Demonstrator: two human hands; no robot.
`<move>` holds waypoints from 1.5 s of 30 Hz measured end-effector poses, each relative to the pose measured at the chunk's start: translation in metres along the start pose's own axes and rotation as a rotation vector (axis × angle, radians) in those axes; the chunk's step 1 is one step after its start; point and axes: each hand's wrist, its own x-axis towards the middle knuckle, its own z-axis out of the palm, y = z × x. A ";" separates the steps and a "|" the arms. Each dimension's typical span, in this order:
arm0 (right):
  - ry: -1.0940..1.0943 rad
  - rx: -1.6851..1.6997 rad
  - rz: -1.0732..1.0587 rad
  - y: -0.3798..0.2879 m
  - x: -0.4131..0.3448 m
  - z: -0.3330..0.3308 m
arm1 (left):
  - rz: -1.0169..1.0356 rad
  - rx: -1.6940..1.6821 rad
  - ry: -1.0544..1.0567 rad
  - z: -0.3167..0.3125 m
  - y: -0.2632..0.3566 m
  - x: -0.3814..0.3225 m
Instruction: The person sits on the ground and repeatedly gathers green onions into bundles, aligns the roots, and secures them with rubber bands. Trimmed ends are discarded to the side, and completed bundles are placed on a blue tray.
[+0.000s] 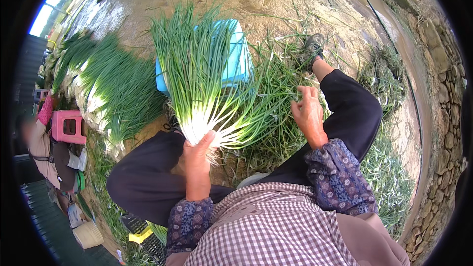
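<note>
My left hand (198, 164) grips a large bunch of spring onions (197, 114) near the root end, thumb across the white stalks. Pale roots stick out below the fist, and the green leaves fan upward and to the right. Behind the leaves stands a light blue plastic stool (238, 57), partly covered by them. My right hand (308, 112) is held apart from the bunch, fingers slightly bent and spread, with nothing seen in it. It hovers over a heap of loose green leaves (275, 107) between my legs.
Bundled spring onions (122, 85) lie in rows at the left. Beyond them are a pink plastic stool (69, 126) and another person (46, 151). A black crate (149, 238) sits by my left hip. A dark hose (412, 92) runs along the right, before a stone wall (445, 144).
</note>
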 end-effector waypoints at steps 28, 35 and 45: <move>-0.353 0.600 -0.219 -0.110 0.004 0.043 | 0.069 0.004 0.033 0.009 0.000 -0.007; -0.722 0.774 -0.401 -0.116 -0.029 0.012 | 0.119 0.004 0.085 -0.002 -0.007 -0.001; -0.373 0.411 -0.286 -0.096 0.009 0.035 | 0.065 0.023 0.101 0.006 0.001 -0.003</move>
